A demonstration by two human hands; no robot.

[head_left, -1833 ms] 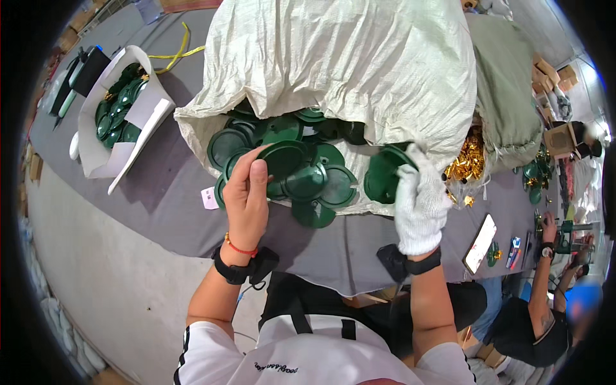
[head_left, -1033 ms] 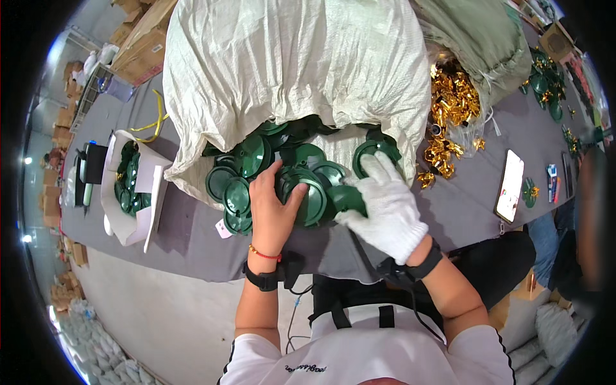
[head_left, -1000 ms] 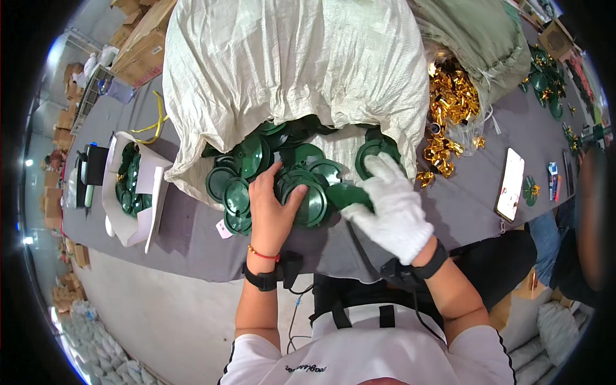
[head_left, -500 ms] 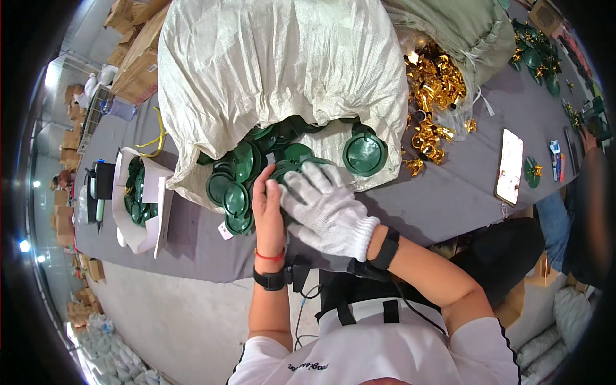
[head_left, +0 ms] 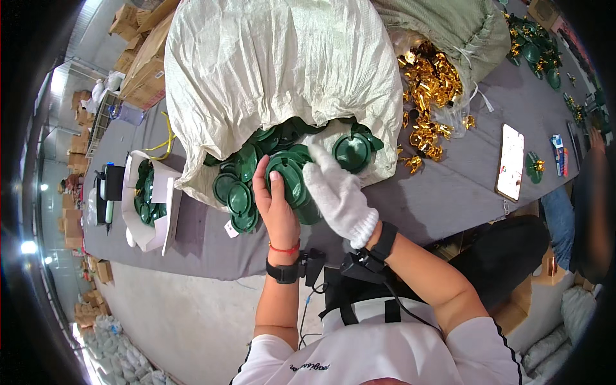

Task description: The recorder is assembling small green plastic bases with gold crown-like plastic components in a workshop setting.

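Observation:
Several round green plastic discs (head_left: 287,178) with small tabs stand bunched between my two hands, at the mouth of a big white woven sack (head_left: 282,77). My bare left hand (head_left: 277,208) is closed round their left side, its thumb against the front disc. On the right, my right hand (head_left: 340,196), in a white knitted glove, has its fingers stretched out along the edge of the discs. More green discs (head_left: 239,197) spill from the sack left of my hands. Another disc (head_left: 351,153) lies on the sack's lip to the right. The discs partly hide my left fingers.
A white open box (head_left: 144,234) with green pieces stands at the left. Gold-coloured pieces (head_left: 433,83) spill from a greenish sack (head_left: 449,32) at the right. Further right lie a phone (head_left: 511,163) and a green disc with a gold piece (head_left: 534,167). Another person's arm (head_left: 597,212) shows at the far right.
My gloved right hand has turned and shifted from over the discs to their right side. My left hand has moved slightly right, and the bunched discs now show between the hands.

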